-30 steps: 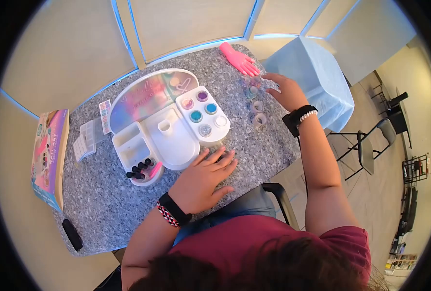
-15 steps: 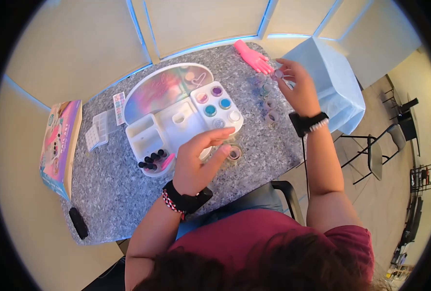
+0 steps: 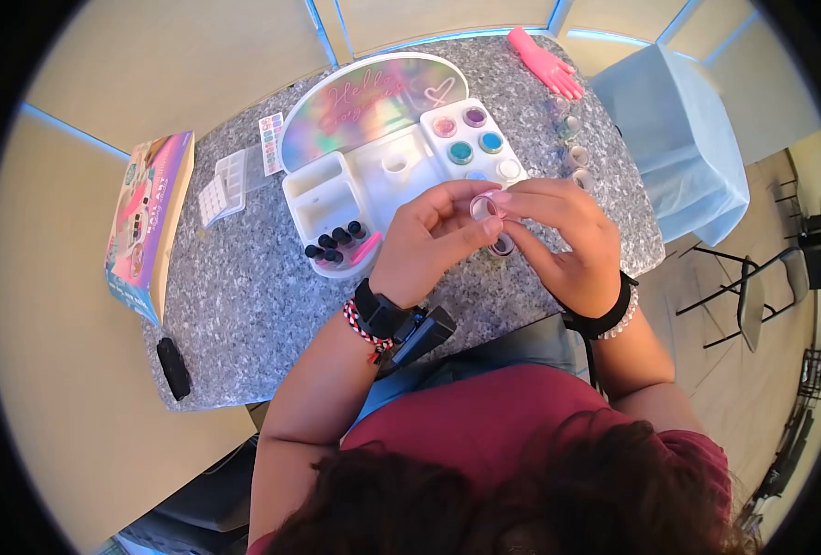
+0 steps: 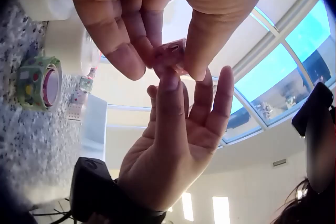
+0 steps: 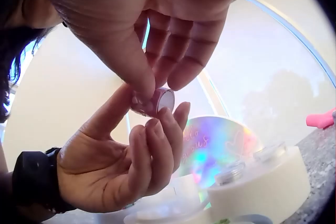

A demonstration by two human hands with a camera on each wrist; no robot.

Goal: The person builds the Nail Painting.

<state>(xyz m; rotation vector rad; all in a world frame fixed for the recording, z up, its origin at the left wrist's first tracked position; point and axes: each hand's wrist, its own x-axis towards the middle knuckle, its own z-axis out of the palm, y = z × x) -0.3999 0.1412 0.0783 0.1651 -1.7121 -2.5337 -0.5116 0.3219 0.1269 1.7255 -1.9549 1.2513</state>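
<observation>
A small pink tape roll (image 3: 484, 206) is pinched between both hands above the table's front part. My left hand (image 3: 431, 242) grips its left side with thumb and fingers; my right hand (image 3: 566, 242) pinches it from the right. In the left wrist view the roll (image 4: 170, 56) is partly covered by fingertips. The right wrist view shows the roll's pale round end (image 5: 166, 101). A second roll, with a green patterned band (image 4: 40, 85), stands on the table just below the hands.
Behind the hands stands a white organizer (image 3: 395, 165) with glitter pots and black-capped bottles. More rolls (image 3: 578, 156) and a pink model hand (image 3: 546, 65) lie at the right. At the left are a box (image 3: 148, 222), a clear case (image 3: 226, 190) and a black object (image 3: 173, 368).
My right hand has come from the far rolls to the middle with a roll, and my left hand has risen from the table to meet it. The head view has shifted.
</observation>
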